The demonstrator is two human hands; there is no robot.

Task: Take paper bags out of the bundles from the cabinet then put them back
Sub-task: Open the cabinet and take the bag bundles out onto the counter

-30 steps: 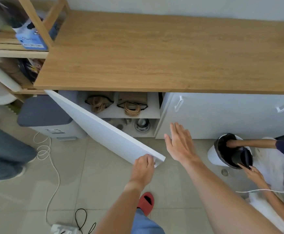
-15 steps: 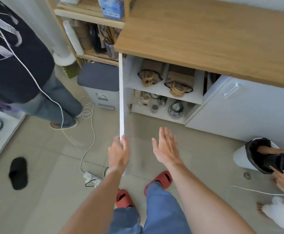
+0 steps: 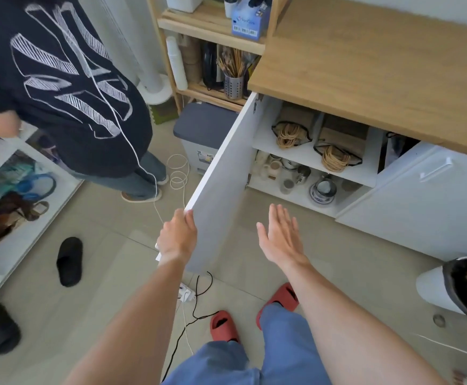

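Note:
The white cabinet door (image 3: 226, 173) stands swung wide, and my left hand (image 3: 177, 237) grips its outer bottom corner. My right hand (image 3: 281, 237) hovers flat with fingers spread, empty, in front of the cabinet. On the upper shelf (image 3: 313, 157) lie two bundles of brown paper bags with twine handles, a left bundle (image 3: 292, 129) and a right bundle (image 3: 339, 148). Both bundles are well beyond my hands.
Cups, jars and a bowl (image 3: 322, 191) fill the lower shelf. Another person (image 3: 60, 87) stands at left beside a white cable (image 3: 179, 173). A grey bin (image 3: 204, 129) sits behind the door. A power strip and black cord (image 3: 187, 295) lie by my feet; a white bin (image 3: 460, 290) is at right.
The door has swung further open to the left with my left hand on its corner. My view shifted left and the standing person came into sight. My right hand stays open.

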